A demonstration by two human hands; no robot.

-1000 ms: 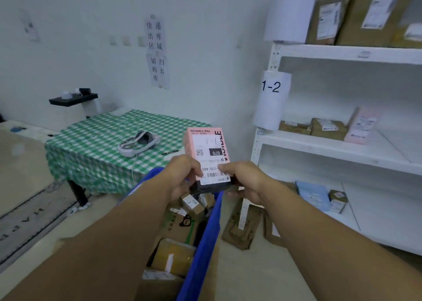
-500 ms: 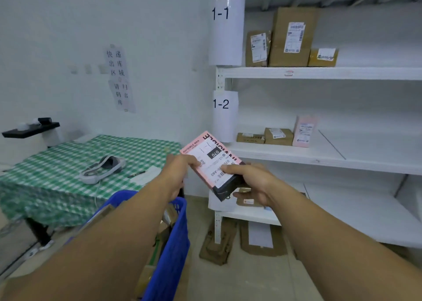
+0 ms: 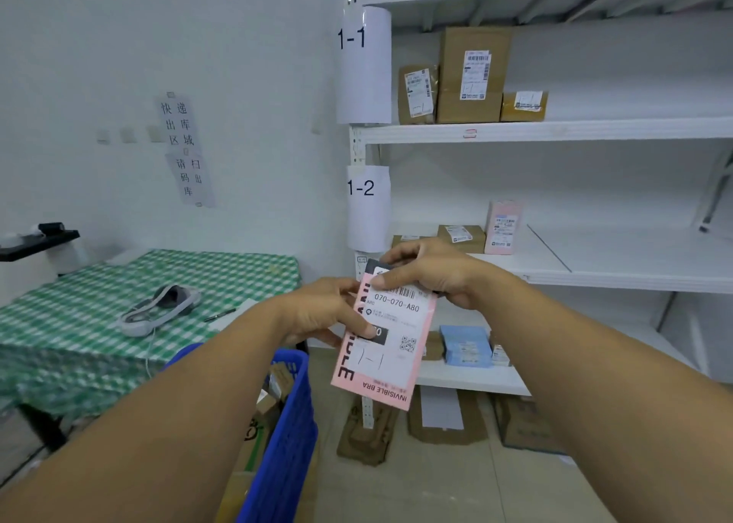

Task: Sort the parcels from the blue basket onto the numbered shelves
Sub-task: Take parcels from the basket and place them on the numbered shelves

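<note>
A: Layout?
B: White rack [image 3: 555, 130] fills the right half. Table with green check cloth [image 3: 99, 284] sits left, against the wall. Blue basket [image 3: 295, 403] is low centre with parcels inside, its right rim near the rack's front post.
A: Room on the shelves?
B: Top shelf, next to the 1-1 sign [image 3: 363, 62]: three brown boxes [image 3: 472, 74] bunched at the left end, side by side. Bare board from there to the frame edge. Next shelf down, next to the 1-2 sign [image 3: 367, 205]: low brown boxes [image 3: 462, 237] and an upright pink box [image 3: 503, 227] at the left. It's bare to the right too.
A: Floor?
B: Flattened cardboard [image 3: 369, 435] lies around the post foot and under the lowest shelf. A bare tile strip [image 3: 416, 491] runs between basket and rack.
A: The parcel?
B: Pink parcel [image 3: 390, 348] is in the air in front of the rack post, above the gap between basket and rack, below the 1-2 shelf edge. It's tilted with the label facing the camera, "1-1" handwritten on it. Not resting on any shelf.
A: Hands?
B: Both on it. Left hand [image 3: 321, 312] grips the left long edge, thumb on the face, fingers behind. Right hand [image 3: 432, 272] pinches the top end, thumb across the label, fingers curled over the black end.
</note>
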